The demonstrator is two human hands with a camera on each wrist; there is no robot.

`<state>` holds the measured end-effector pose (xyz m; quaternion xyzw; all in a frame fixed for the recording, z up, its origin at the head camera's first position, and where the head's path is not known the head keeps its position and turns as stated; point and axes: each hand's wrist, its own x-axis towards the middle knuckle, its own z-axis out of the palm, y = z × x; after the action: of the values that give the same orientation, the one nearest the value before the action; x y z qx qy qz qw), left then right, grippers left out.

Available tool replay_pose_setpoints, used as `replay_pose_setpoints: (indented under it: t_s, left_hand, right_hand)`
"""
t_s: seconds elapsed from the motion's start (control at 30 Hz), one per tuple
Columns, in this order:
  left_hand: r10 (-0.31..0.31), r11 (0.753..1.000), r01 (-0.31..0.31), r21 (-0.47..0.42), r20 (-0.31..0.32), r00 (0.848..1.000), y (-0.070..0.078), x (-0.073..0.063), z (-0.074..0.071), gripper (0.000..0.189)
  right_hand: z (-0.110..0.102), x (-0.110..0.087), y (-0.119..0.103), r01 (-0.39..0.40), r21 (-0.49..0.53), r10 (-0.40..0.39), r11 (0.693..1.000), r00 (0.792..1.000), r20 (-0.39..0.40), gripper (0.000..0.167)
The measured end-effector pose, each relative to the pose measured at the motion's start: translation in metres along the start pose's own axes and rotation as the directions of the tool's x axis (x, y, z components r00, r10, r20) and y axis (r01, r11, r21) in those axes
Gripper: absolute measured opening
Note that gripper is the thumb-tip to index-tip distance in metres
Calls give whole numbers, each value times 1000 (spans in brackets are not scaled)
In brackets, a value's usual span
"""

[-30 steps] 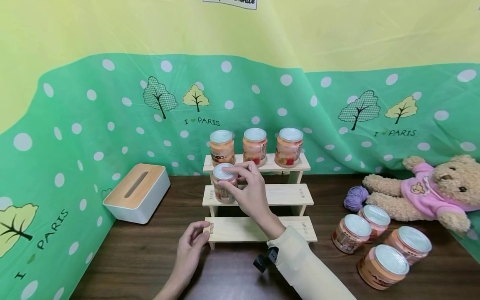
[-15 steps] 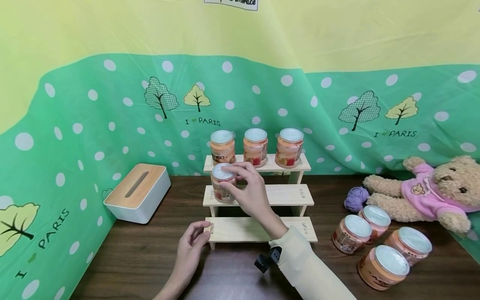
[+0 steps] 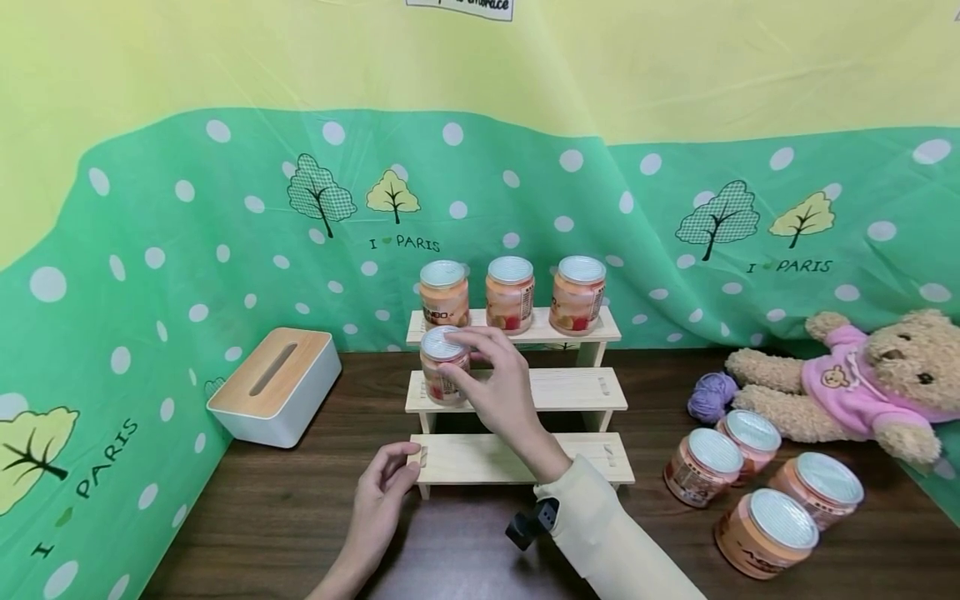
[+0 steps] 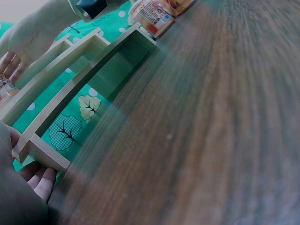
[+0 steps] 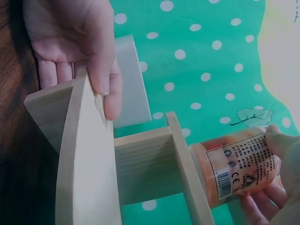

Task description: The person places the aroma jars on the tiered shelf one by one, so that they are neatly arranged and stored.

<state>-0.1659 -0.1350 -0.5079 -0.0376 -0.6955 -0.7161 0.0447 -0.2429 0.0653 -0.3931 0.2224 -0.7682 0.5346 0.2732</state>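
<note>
A three-tier wooden display stand [image 3: 487,457] stands mid-table in the head view. Its left lower end is gripped by my left hand [image 3: 380,493], thumb on the bottom shelf and fingers at the side support, as the right wrist view also shows. On the left of the middle shelf, an orange-labelled jar [image 3: 437,382] with a silvery lid stands upright. My right hand [image 3: 501,385] holds it from the right, thumb in front and fingers by the lid; in the right wrist view the jar's [image 5: 234,171] base meets the shelf. Three similar jars [image 3: 510,296] line the top shelf.
Several more jars [image 3: 701,479] stand at the right of the dark wooden table [image 3: 262,525]. Beyond them lie a purple yarn ball [image 3: 711,397] and a teddy bear [image 3: 847,379] in pink. A tissue box [image 3: 279,379] sits left, before a green polka-dot cloth [image 3: 525,183].
My right hand has eased the jar slightly left along the middle shelf. The left hand keeps its place on the stand, and the other jars have not moved.
</note>
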Motion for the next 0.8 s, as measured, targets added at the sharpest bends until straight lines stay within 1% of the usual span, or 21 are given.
replay_pose_setpoints:
  t_s: [0.27, 0.57, 0.8]
  left_hand:
    - [2, 1000, -2, -11, 5, 1000, 1, 0, 1, 28]
    - [-9, 1000, 9, 12, -8, 1000, 2, -1, 0, 28]
    - [-1, 1000, 1, -1, 0, 1000, 1, 0, 0, 29]
  right_hand:
    - [-5, -4, -5, 18, -10, -19, 1000, 999, -45, 43]
    - [-14, -11, -16, 56, -51, -58, 997, 998, -40, 48]
    - [-28, -17, -28, 81, -56, -83, 995, 996, -44, 49]
